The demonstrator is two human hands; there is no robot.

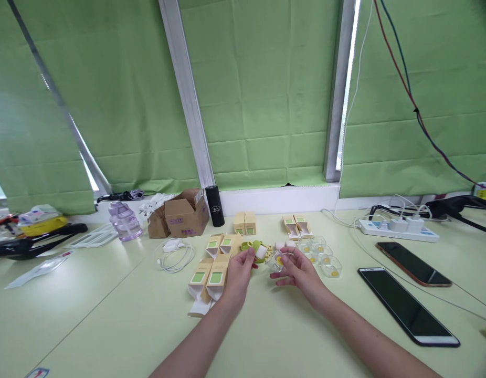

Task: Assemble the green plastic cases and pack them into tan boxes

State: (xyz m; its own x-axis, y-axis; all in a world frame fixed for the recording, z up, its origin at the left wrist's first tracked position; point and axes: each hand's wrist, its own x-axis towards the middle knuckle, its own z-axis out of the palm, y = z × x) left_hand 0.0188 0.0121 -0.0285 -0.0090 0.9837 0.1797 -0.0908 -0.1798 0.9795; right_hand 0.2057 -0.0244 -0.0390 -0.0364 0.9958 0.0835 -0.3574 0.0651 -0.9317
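Observation:
My left hand is pinched at its fingertips around a small green-and-white piece; the fingers partly hide it. Between the thumb and fingers of my right hand is a small clear plastic case with a yellow spot inside. Green rings lie just behind my left fingertips. More clear cases sit in a cluster beyond my right hand, near small white pieces. Open cream cartons with green labels lie beside my left hand.
Two closed cartons and two open ones stand farther back. A brown cardboard box, a black cylinder, a purple bottle and a coiled white cable are leftward. Two phones and a power strip lie right.

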